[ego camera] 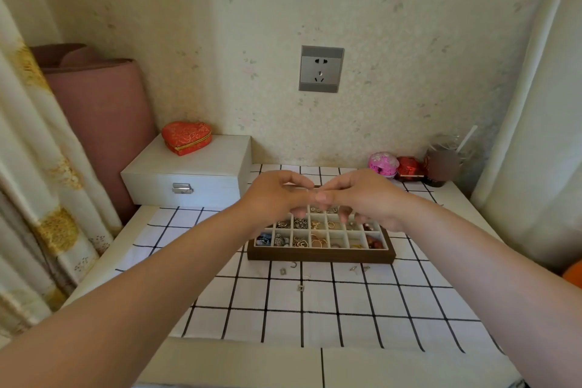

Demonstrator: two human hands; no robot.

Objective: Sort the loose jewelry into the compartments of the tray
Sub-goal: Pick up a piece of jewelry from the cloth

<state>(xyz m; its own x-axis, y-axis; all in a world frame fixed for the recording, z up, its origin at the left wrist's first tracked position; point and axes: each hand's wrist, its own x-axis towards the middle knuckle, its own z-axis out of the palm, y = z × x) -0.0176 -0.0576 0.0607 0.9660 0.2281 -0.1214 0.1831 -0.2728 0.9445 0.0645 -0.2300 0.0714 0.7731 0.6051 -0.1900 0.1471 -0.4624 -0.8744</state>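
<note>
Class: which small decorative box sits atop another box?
The red heart box, atop the white case; the pink box and dark red box stand on the table.

Soft even daylight — wide-angle edge distortion

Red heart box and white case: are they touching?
Touching. The head view shows the red heart box resting on the lid of the white case.

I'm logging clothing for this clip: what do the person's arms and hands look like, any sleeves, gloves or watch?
Both forearms are bare, with no sleeves in view. The left hand and right hand wear no gloves, and neither wrist carries a watch or bracelet. The fingers are too blurred to tell about rings.
</note>
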